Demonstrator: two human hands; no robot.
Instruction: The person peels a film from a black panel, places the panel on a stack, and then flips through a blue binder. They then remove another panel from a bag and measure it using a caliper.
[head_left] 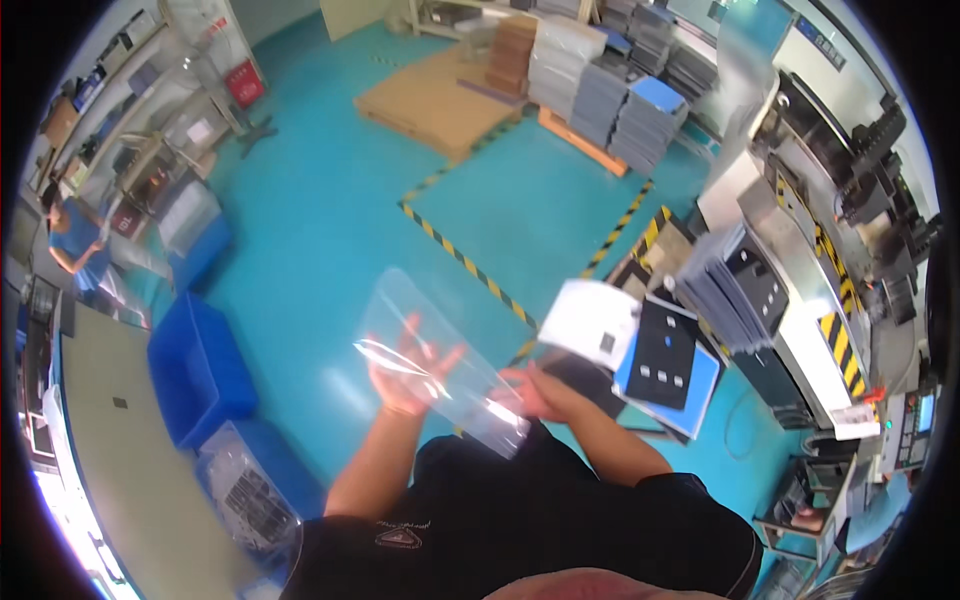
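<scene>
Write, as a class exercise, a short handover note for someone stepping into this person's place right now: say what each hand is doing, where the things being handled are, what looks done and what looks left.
Left hand: raised, fingers spread behind a clear plastic bag, holding its upper part.
Right hand: grips the bag's lower end.
The bag is held in the air over the teal floor, tilted, and looks empty.
Nearby: a flat blue-and-black tray with a white sheet at the person's right, and blue bins at the left.
Done: bag picked up and in both hands.
Left: nothing is in the bag yet, as far as one can see.
</scene>
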